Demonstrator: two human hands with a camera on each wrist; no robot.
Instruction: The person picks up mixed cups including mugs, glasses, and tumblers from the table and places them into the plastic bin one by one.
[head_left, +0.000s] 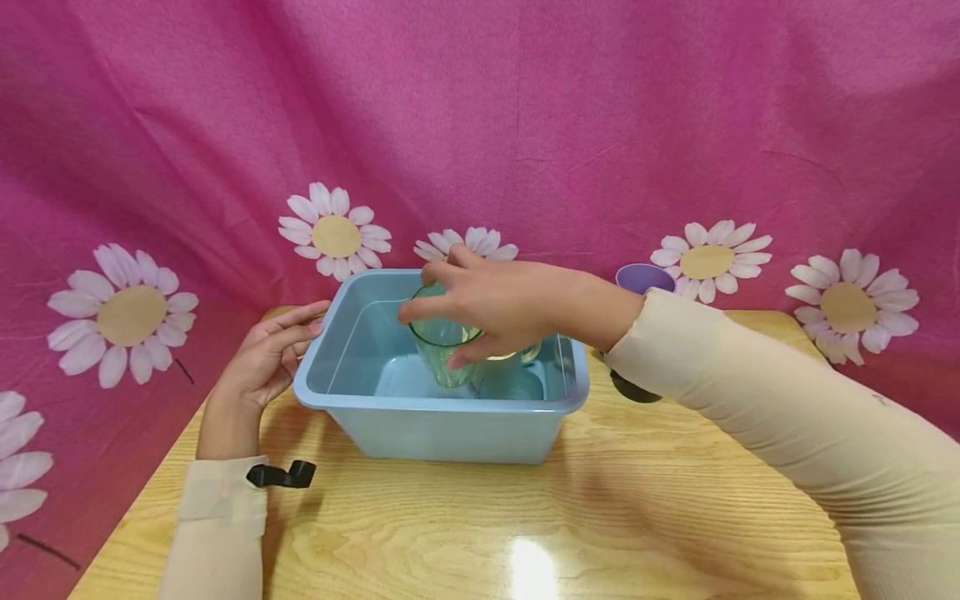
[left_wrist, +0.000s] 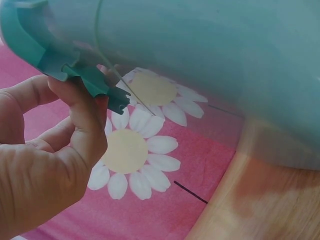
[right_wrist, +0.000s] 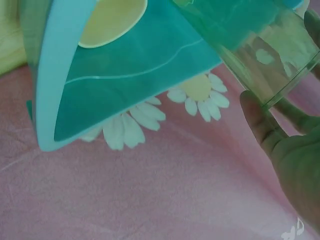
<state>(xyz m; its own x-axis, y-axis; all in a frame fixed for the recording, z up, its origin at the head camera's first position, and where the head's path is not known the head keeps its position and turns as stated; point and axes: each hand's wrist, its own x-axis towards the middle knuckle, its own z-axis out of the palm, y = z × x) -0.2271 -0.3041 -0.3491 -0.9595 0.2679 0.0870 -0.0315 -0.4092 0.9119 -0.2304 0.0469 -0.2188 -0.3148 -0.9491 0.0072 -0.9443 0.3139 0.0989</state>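
A pale blue plastic basin stands on the table. My right hand reaches over it from the right and grips a clear greenish drinking glass by its rim, fingers and thumb spread round it. The glass is upright, its lower part inside the basin. In the right wrist view the glass shows between thumb and fingers. My left hand is at the basin's left end, its relaxed fingertips touching the rim from outside. To the glass's right in the basin is a mug with a cream-yellow inside, partly hidden by my right hand.
A purple cup stands behind my right wrist. Below that sleeve, a dark round thing is partly covered. The wooden table meets a pink cloth with daisies behind the basin. A black strap clip sticks out from my left sleeve.
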